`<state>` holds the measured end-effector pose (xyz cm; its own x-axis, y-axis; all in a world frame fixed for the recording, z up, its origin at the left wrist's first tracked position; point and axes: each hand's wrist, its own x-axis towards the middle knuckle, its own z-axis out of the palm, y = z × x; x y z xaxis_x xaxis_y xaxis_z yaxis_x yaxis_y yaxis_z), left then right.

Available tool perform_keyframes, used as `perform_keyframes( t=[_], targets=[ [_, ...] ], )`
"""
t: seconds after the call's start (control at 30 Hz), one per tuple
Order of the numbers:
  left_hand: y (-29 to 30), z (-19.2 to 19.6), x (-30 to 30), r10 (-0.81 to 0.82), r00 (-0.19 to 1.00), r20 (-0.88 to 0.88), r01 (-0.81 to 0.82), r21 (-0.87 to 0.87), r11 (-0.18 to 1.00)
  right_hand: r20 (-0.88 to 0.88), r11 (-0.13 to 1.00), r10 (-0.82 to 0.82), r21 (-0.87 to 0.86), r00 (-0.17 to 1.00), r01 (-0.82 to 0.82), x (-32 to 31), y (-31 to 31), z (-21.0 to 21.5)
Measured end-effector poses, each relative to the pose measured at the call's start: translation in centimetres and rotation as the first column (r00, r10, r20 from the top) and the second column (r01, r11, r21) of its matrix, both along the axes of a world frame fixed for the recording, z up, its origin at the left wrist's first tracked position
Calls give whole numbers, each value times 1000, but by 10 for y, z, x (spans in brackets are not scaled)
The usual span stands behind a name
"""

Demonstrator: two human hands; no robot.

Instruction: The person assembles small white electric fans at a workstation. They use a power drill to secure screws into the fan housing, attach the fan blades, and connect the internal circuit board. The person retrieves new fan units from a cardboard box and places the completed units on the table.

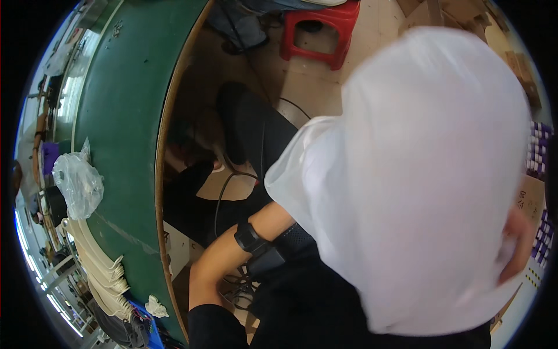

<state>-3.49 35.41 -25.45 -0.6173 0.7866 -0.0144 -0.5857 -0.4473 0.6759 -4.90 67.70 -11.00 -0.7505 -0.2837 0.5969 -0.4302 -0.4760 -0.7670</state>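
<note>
A large white bag [436, 174], thin and slightly see-through at its edges, fills the right half of the view and is smeared by motion. My left forearm, with a black band [250, 237] round it, reaches up to the bag's left edge. Beyond that edge my left hand is hidden by the bag, so its fingers do not show. At the bag's right edge is my right hand [516, 247], blurred, its fingers curled against the white material. Whatever the bag may contain cannot be made out.
A green-topped table [125, 116] runs along the left. It bears a clear plastic bag [80, 183], stacked cream curved parts [96, 267] and a blue tray [152, 333]. A red stool [319, 35] stands at the top. Cardboard boxes [533, 200] line the right; a black cable [219, 203] hangs near my legs.
</note>
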Motion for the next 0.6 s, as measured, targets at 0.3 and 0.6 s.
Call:
perform_keyframes(
  t=[0.3, 0.6],
  targets=[
    [-18, 20, 6, -150, 987, -51, 152, 32, 988, -76, 956, 288, 76, 955, -282, -11, -33, 27],
    [-23, 21, -21, -249, 906, -342, 224, -112, 968, 85, 940, 318, 106, 944, -325, -37, -141, -14]
  ],
)
